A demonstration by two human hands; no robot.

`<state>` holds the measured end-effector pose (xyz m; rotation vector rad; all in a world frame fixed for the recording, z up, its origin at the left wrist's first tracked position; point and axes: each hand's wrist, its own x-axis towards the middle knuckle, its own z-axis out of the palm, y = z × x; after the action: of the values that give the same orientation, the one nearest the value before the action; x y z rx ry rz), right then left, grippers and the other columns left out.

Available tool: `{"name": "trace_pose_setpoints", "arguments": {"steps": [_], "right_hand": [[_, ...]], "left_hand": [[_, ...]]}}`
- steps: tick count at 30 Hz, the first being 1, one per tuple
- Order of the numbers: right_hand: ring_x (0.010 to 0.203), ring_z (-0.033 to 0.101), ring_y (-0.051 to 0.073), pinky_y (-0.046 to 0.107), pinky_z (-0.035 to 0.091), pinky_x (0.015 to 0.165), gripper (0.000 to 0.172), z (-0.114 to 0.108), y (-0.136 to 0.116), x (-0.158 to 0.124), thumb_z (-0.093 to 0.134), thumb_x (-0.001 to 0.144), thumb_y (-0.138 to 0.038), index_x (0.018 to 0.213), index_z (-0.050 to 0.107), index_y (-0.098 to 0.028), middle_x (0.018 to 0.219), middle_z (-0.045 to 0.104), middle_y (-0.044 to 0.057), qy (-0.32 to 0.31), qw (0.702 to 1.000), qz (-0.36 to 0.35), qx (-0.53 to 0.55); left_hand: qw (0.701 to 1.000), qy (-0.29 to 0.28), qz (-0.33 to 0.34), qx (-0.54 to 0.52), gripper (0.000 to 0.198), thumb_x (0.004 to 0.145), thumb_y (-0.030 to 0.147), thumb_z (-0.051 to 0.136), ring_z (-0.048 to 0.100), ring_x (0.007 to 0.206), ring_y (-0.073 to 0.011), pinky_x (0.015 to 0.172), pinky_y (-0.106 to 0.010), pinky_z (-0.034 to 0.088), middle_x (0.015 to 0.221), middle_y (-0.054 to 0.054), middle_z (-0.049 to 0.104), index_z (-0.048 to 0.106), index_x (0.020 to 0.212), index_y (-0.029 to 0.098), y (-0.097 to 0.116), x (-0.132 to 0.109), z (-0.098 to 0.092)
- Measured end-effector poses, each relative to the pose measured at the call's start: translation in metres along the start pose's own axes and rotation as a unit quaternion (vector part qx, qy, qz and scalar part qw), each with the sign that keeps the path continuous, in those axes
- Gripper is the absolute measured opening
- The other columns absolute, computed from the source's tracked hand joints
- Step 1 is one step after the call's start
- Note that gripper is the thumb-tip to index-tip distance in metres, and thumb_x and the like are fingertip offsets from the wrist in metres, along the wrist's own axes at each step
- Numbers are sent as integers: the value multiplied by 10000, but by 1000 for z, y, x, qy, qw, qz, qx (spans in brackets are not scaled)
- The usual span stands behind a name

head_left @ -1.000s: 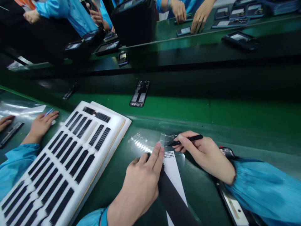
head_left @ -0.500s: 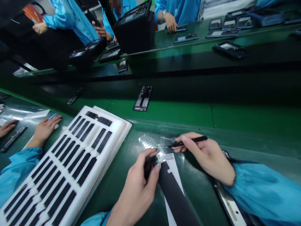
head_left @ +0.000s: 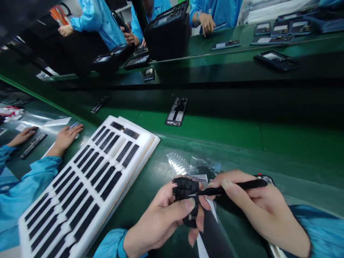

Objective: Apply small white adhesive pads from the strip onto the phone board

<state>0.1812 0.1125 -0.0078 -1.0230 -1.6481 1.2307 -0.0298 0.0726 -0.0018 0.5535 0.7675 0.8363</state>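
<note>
My left hand [head_left: 161, 218] is closed around small black plastic parts [head_left: 185, 186], which look like phone components. Black tweezers [head_left: 245, 185] are gripped in my right hand [head_left: 260, 208], their tips at the surface of the black parts. Whether the tips touch or pinch anything is too small to tell. Behind the hands lie two clear sheets, one with shiny pieces [head_left: 177, 163] and one with small dark pieces [head_left: 205, 165]. A white sheet with dark dots [head_left: 200, 177] and a long black strip [head_left: 215, 234] lie partly under my hands.
On the left is a white foam tray [head_left: 152, 145] with rows of black strips. Ahead, a phone frame [head_left: 177, 111] rests on the green surface [head_left: 223, 132]. A co-worker's hand [head_left: 66, 138] is beyond the tray. More phone parts [head_left: 276, 60] sit on the raised shelf.
The tweezers have moved from the clear sheet to the black parts in my left hand. That hand has turned to show the parts. The view has shifted left.
</note>
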Motion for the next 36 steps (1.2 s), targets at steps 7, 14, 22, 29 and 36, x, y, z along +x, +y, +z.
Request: {"name": "trace_pose_setpoints", "arguments": {"steps": [7, 14, 22, 29, 36], "right_hand": [[829, 746, 147, 185, 608, 775, 221, 0, 1, -1, 546, 996, -256, 943, 758, -285, 916, 768, 5, -2, 1000, -22, -7], [822, 753, 175, 229, 625, 732, 195, -1, 4, -2, 531, 998, -236, 994, 723, -269, 916, 775, 17, -17, 998, -53, -6], [788, 749, 205, 262, 630, 708, 408, -14, 16, 20, 542, 981, -488, 738, 752, -236, 908, 769, 65, 55, 996, 71, -9], [758, 753, 198, 268, 642, 669, 520, -9, 32, 29, 516, 972, -569, 676, 749, -210, 912, 778, 87, -48, 992, 113, 35], [910, 734, 214, 283, 604, 795, 400, -3, 37, 18, 497, 1012, -429, 787, 748, -213, 980, 765, 64, -78, 993, 42, -76]], "left_hand": [[1000, -4, 10, 13, 260, 947, 256, 605, 605, 622, -117, 467, -194, 503, 907, -95, 671, 652, 1169, 129, -1, 2, 3], [999, 1, 33, 6, 243, 951, 224, 587, 646, 682, -138, 494, -197, 512, 970, -111, 685, 651, 1164, 127, -6, 1, 2], [883, 98, 78, 453, 373, 989, 272, 497, 639, 876, -179, 792, -317, 556, 1062, -66, 665, 507, 1361, 251, 2, -4, -4], [440, 6, 102, 892, 825, 687, -18, 436, 669, 891, -266, 687, -413, 593, 1566, -178, 384, 390, 1483, 194, -14, -18, -31], [402, -20, 83, 912, 808, 674, 11, 450, 669, 975, -259, 758, -388, 608, 1594, -125, 349, 422, 1472, 135, -9, -47, -44]]}}
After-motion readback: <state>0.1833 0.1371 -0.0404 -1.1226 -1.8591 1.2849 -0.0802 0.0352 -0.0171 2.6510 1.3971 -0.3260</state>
